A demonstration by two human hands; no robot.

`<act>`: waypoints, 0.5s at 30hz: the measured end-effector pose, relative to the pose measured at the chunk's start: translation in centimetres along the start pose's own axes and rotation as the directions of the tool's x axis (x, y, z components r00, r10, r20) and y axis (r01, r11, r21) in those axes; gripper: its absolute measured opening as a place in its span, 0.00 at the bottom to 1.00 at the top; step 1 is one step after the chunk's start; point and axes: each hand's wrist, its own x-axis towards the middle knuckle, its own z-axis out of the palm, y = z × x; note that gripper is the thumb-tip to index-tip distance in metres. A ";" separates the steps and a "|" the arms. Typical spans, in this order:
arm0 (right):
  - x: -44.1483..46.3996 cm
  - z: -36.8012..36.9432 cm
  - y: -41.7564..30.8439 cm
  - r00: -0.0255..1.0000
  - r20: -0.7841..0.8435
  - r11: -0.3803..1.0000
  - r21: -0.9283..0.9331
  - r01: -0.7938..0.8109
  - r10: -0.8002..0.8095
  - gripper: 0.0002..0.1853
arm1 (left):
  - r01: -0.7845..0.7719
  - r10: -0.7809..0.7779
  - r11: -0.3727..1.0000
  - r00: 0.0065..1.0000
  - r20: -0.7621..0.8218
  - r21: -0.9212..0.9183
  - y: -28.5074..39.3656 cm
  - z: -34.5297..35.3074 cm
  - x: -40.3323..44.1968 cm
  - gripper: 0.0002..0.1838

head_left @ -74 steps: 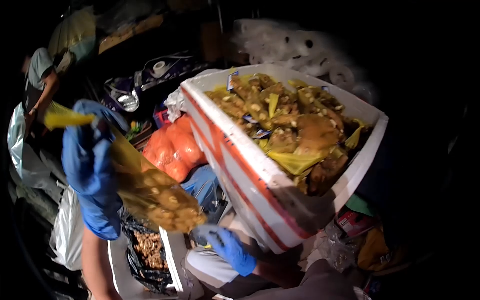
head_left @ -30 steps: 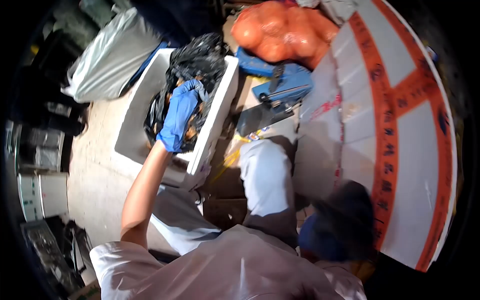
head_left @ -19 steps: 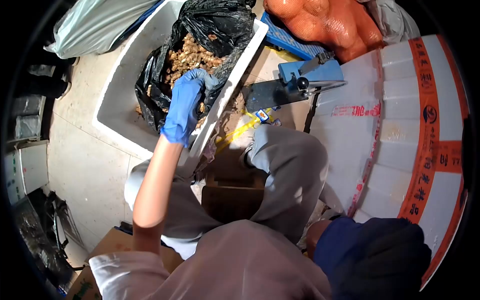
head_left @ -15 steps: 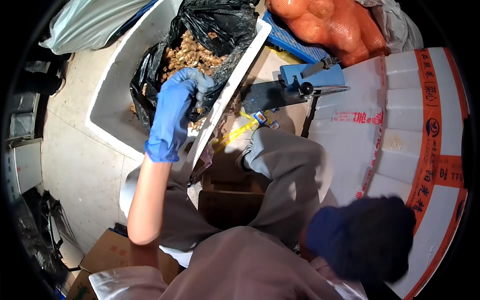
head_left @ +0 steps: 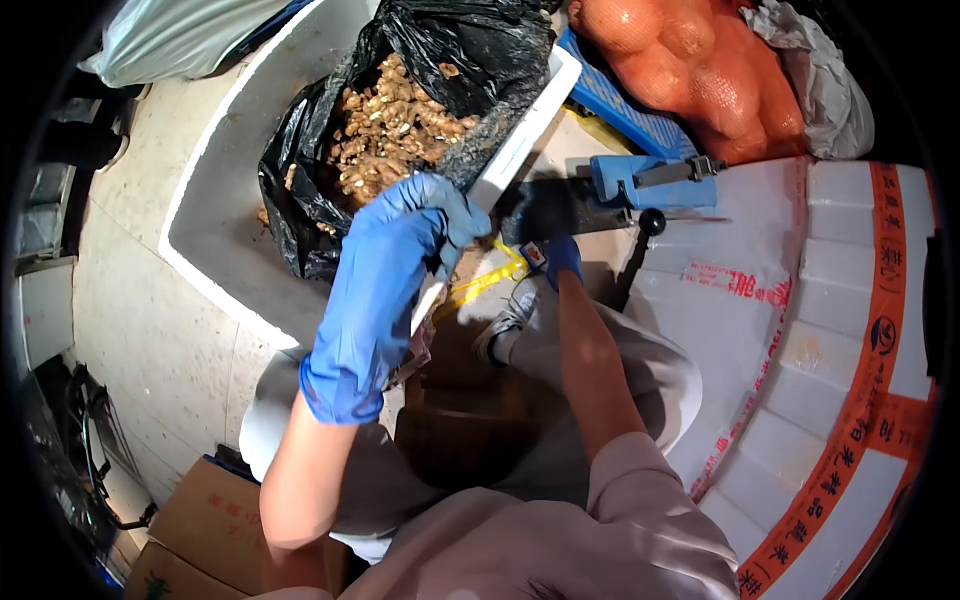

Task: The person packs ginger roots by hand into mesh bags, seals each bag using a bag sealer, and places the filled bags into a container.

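Note:
My left hand [head_left: 415,235], in a blue glove with greyish fingers, is above the near right rim of a white foam box [head_left: 225,170]. Its fingers are curled in; what they hold, if anything, is hidden. Ginger roots [head_left: 400,130] fill a black plastic bag [head_left: 460,50] in the box. My right hand [head_left: 563,262], also blue-gloved, is below the dark plate of a blue device with a metal arm [head_left: 640,180]. It is beside a yellow strip [head_left: 485,285] and a small label [head_left: 533,255]. Its fingers are mostly hidden.
White foam boxes [head_left: 720,255] with orange printed tape stand at right. An orange net sack [head_left: 700,70] lies on a blue crate [head_left: 625,105] at the back. Cardboard boxes [head_left: 200,520] are at lower left, and a person's shoe [head_left: 115,150] shows at far left.
My left hand has moved right, from over the ginger to the box rim. My right hand now shows beside the yellow strip. A dark blue rounded shape at lower right is gone. The view has shifted.

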 end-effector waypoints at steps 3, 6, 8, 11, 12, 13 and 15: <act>2.5 4.8 3.3 0.997 0.044 0.998 -0.005 0.069 -0.069 0.15 | 0.002 -0.015 0.993 0.994 -0.105 -0.122 0.4 0.5 0.0 0.10; 1.3 3.0 1.4 0.979 0.184 0.994 0.052 -0.094 0.082 0.21 | 0.016 -0.029 0.992 0.994 -0.109 -0.123 0.2 0.4 0.1 0.11; 0.4 2.5 0.4 0.997 0.070 0.993 0.106 -0.051 0.044 0.20 | 0.033 -0.045 0.993 0.994 -0.104 -0.116 0.2 0.2 0.2 0.11; 1.0 3.0 0.4 0.996 0.079 0.999 -0.018 0.049 -0.047 0.16 | 0.056 -0.062 0.996 0.995 -0.083 -0.068 0.0 0.0 0.3 0.11; 1.1 2.7 0.2 0.991 0.073 0.989 -0.086 0.119 -0.113 0.14 | 0.052 -0.057 0.996 0.995 -0.080 -0.067 0.0 -0.1 0.4 0.11; 1.0 2.3 0.1 0.982 0.070 0.970 -0.157 0.187 -0.178 0.13 | 0.020 -0.025 0.998 0.997 -0.072 -0.066 0.0 -0.1 0.3 0.11; 0.6 0.8 -0.7 0.982 0.084 0.950 -0.253 0.186 -0.170 0.13 | -0.025 0.021 0.997 0.998 -0.060 -0.069 0.0 -0.1 0.3 0.10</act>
